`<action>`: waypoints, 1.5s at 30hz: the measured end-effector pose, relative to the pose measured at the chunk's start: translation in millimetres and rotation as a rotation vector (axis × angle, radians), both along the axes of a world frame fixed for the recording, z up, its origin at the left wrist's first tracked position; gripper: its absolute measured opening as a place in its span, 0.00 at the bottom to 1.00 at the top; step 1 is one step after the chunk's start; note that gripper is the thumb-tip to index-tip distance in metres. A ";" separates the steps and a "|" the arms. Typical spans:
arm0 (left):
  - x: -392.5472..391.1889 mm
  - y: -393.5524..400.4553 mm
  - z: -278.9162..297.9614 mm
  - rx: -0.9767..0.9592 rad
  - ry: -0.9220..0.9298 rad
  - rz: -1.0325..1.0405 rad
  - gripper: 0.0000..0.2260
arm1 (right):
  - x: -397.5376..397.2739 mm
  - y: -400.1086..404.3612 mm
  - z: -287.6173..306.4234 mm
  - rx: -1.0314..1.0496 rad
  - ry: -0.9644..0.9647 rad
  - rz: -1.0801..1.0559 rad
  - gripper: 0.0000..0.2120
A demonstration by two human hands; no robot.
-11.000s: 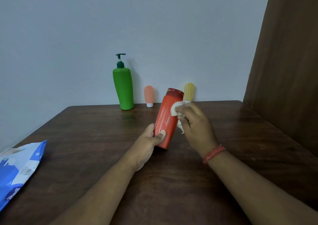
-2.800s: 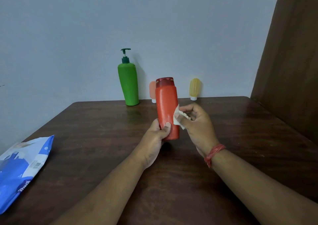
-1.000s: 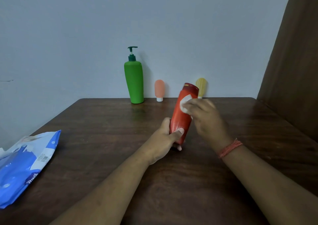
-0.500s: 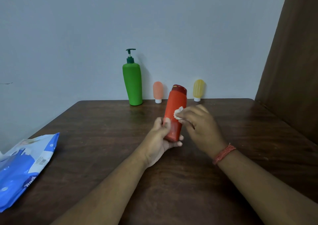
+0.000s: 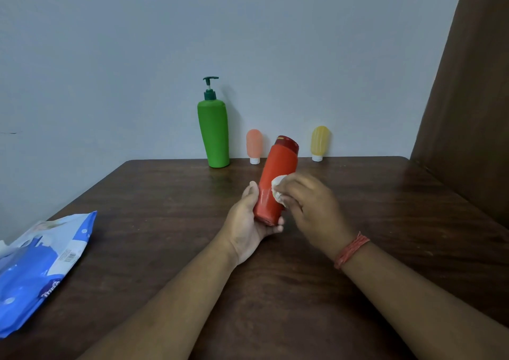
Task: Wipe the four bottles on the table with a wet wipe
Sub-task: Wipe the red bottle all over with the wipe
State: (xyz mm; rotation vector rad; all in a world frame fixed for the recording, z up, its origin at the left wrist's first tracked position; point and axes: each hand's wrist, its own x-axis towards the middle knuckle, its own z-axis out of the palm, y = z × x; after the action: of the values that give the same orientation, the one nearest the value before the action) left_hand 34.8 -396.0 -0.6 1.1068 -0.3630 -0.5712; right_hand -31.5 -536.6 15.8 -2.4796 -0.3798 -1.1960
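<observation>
The left hand (image 5: 252, 223) grips the base of the red bottle (image 5: 276, 179), tilted above the counter (image 5: 385, 194), while the right hand (image 5: 308, 205) pinches the wipe (image 5: 278, 193) against its side. By my judgement 1 of 4 bottles is mid-wipe; whether the other 3 are wiped cannot be told: 1 green pump bottle (image 5: 213, 133), 1 pink tube (image 5: 254, 144), 1 yellow tube (image 5: 319, 141), standing by the wall, plus 1 blue pack (image 5: 38, 268).

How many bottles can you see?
4. The green pump bottle, the small pink bottle and the small yellow bottle stand along the wall. The red bottle is tilted in the left hand, nearer the front. None looks hidden.
</observation>
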 end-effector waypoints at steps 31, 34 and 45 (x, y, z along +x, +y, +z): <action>-5.3 -2.3 0.6 0.095 -0.094 0.012 0.32 | -0.5 1.0 3.9 -0.177 0.053 -0.076 0.06; -6.8 -2.9 0.3 0.122 -0.139 0.003 0.28 | -1.0 -7.7 3.7 -0.035 0.043 -0.102 0.07; -5.5 -4.0 -2.8 0.114 -0.158 -0.029 0.24 | -4.9 -4.9 13.9 0.093 0.206 0.060 0.17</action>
State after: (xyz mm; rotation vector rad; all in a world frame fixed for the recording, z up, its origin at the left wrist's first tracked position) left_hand 29.3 -400.0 -3.4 1.2622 -0.4888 -0.5366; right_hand -36.4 -541.5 29.7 -2.4623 -0.3319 -0.9030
